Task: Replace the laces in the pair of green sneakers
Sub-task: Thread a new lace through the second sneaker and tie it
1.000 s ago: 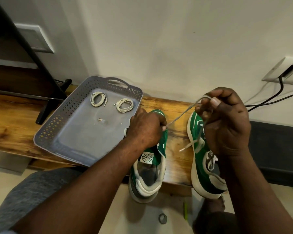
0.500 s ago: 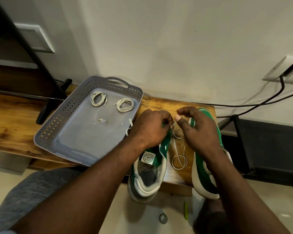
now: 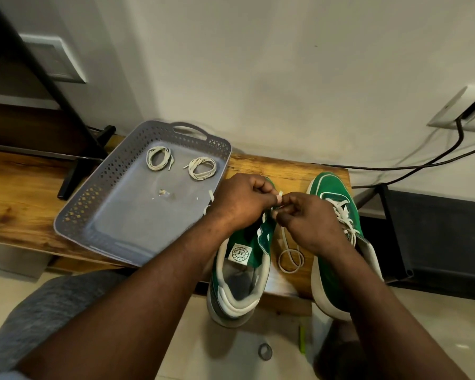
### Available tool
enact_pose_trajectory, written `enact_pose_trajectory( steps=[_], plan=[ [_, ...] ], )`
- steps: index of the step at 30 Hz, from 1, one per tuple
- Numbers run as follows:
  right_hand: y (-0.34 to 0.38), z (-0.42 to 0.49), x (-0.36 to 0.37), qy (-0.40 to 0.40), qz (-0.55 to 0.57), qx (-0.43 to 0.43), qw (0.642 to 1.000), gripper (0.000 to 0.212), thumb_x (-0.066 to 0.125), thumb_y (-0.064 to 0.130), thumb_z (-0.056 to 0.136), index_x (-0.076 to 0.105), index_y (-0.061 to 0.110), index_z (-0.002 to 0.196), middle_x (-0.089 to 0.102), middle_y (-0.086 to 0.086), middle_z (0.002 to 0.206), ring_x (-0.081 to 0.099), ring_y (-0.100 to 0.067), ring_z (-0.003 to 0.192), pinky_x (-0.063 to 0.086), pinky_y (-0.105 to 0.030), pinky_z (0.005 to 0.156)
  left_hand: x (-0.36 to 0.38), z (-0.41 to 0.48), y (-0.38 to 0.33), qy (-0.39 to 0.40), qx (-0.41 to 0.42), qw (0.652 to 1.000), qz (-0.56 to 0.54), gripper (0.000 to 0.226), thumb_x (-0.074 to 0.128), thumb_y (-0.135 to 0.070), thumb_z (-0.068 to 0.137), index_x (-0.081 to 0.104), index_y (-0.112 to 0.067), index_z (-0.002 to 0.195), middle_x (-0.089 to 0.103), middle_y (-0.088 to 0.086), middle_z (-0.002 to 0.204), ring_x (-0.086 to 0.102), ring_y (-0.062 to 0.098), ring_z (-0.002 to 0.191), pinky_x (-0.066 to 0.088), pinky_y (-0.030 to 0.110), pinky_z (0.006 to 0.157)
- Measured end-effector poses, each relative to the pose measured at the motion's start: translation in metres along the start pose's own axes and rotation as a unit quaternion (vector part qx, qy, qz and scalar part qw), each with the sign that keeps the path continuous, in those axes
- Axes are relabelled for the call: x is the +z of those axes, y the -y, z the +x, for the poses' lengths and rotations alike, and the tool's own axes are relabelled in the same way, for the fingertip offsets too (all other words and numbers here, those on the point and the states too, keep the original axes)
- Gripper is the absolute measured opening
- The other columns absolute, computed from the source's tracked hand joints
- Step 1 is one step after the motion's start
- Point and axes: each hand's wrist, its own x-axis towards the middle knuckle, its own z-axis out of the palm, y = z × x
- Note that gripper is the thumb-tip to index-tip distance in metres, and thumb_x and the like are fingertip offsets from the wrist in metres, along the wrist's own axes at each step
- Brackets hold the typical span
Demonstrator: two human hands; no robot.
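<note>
Two green sneakers stand on a wooden bench, heels toward me. The left sneaker (image 3: 240, 267) has its tongue and eyelets under my hands. The right sneaker (image 3: 336, 204) still carries a cream lace. My left hand (image 3: 244, 201) and my right hand (image 3: 306, 223) meet over the left sneaker's front, both pinching the tip of a cream lace (image 3: 290, 256). The rest of that lace trails down and loops on the bench between the shoes. Two coiled cream laces (image 3: 159, 158) (image 3: 202, 168) lie in a grey tray (image 3: 91, 198).
The grey perforated tray sits left of the shoes and overhangs the bench's (image 3: 19, 198) front edge. A black stand leg (image 3: 74, 171) rests behind it. Black cables (image 3: 422, 163) run from a wall socket at the right. A dark rack (image 3: 436, 237) stands right of the bench.
My right hand dropped from holding the lace raised and taut at the right to the left sneaker's front, meeting my left hand. The lace went slack and looped on the bench.
</note>
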Motion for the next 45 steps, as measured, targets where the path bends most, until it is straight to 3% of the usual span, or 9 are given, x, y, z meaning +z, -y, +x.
enact_pose_trajectory(
  steps=[5, 7, 10, 12, 18, 24, 29, 37, 45],
  plan=[
    [0.004, 0.0, 0.013, -0.07, 0.032, 0.024, 0.997, 0.015, 0.077, 0.018, 0.089, 0.071, 0.028, 0.08, 0.068, 0.009, 0.069, 0.062, -0.004, 0.063, 0.037, -0.011, 0.05, -0.001, -0.001, -0.002, 0.062, -0.043, 0.995, -0.058, 0.005, 0.081, -0.02, 0.092, 0.084, -0.021, 0.094, 0.081, -0.007, 0.089, 0.076, 0.014, 0.092, 0.061, 0.042, 0.094],
    [0.002, 0.002, 0.017, -0.092, 0.064, 0.052, 0.992, 0.012, 0.078, 0.021, 0.09, 0.072, 0.025, 0.08, 0.071, 0.007, 0.071, 0.067, -0.01, 0.067, 0.047, -0.024, 0.057, -0.003, 0.002, -0.001, 0.051, -0.045, 0.996, -0.05, 0.013, 0.074, -0.009, 0.095, 0.082, -0.019, 0.099, 0.08, -0.004, 0.092, 0.076, 0.013, 0.095, 0.06, 0.036, 0.095],
    [0.0, 0.005, 0.02, -0.125, 0.101, 0.09, 0.983, 0.012, 0.079, 0.018, 0.089, 0.072, 0.026, 0.082, 0.072, 0.007, 0.074, 0.07, -0.011, 0.07, 0.054, -0.028, 0.064, -0.004, 0.005, 0.005, 0.03, -0.022, 0.993, 0.109, 0.02, 0.068, -0.007, 0.098, 0.076, -0.025, 0.099, 0.073, -0.01, 0.093, 0.069, 0.008, 0.092, 0.054, 0.025, 0.082],
    [0.001, 0.004, 0.022, -0.137, 0.119, 0.104, 0.978, 0.014, 0.078, 0.015, 0.088, 0.072, 0.025, 0.082, 0.072, 0.006, 0.074, 0.069, -0.01, 0.07, 0.053, -0.027, 0.063, -0.003, 0.006, 0.01, 0.034, -0.019, 0.983, 0.181, 0.025, 0.067, -0.009, 0.097, 0.076, -0.033, 0.096, 0.074, -0.01, 0.099, 0.068, 0.011, 0.093, 0.057, 0.031, 0.085],
    [0.004, 0.004, 0.024, -0.157, 0.226, 0.128, 0.953, 0.01, 0.076, 0.016, 0.087, 0.071, 0.024, 0.083, 0.075, -0.001, 0.079, 0.075, -0.024, 0.08, 0.064, -0.055, 0.079, 0.0, 0.004, 0.007, 0.04, -0.004, 0.975, 0.221, 0.028, 0.066, -0.017, 0.099, 0.079, -0.037, 0.113, 0.074, -0.006, 0.126, 0.068, 0.017, 0.111, 0.057, 0.038, 0.099],
    [0.011, -0.002, 0.005, -0.169, 0.332, 0.122, 0.92, 0.012, 0.068, 0.004, 0.092, 0.072, 0.014, 0.096, 0.078, -0.008, 0.088, 0.078, -0.026, 0.085, 0.065, -0.043, 0.076, 0.004, 0.008, 0.006, 0.06, -0.001, 0.984, 0.17, 0.021, 0.062, -0.032, 0.104, 0.078, -0.033, 0.118, 0.076, -0.006, 0.12, 0.067, 0.016, 0.108, 0.055, 0.035, 0.096],
    [0.018, -0.006, -0.003, -0.183, 0.396, 0.099, 0.894, 0.014, 0.066, -0.002, 0.093, 0.07, 0.008, 0.102, 0.078, -0.013, 0.093, 0.077, -0.027, 0.082, 0.06, -0.033, 0.071, 0.008, 0.008, 0.002, 0.071, 0.019, 0.988, 0.138, 0.022, 0.061, -0.039, 0.104, 0.08, -0.029, 0.108, 0.074, -0.001, 0.101, 0.068, 0.021, 0.096, 0.057, 0.046, 0.09],
    [0.024, -0.008, -0.025, -0.222, 0.456, 0.059, 0.86, 0.015, 0.061, 0.002, 0.099, 0.065, -0.004, 0.113, 0.079, -0.013, 0.097, 0.071, -0.021, 0.073, 0.057, -0.027, 0.065, 0.006, -0.004, -0.01, 0.129, 0.032, 0.981, 0.142, 0.015, 0.056, -0.042, 0.106, 0.065, -0.034, 0.096, 0.06, -0.005, 0.113, 0.047, 0.021, 0.118, 0.035, 0.045, 0.105],
    [0.022, -0.004, -0.018, -0.217, 0.488, 0.094, 0.84, 0.012, 0.059, 0.0, 0.098, 0.064, 0.009, 0.105, 0.079, -0.017, 0.097, 0.07, -0.021, 0.07, 0.055, -0.028, 0.06, -0.002, -0.008, -0.028, 0.107, 0.003, 0.987, -0.12, 0.029, 0.063, -0.034, 0.104, 0.077, -0.016, 0.088, 0.075, -0.007, 0.085, 0.067, 0.016, 0.092, 0.051, 0.046, 0.098]
  ],
)
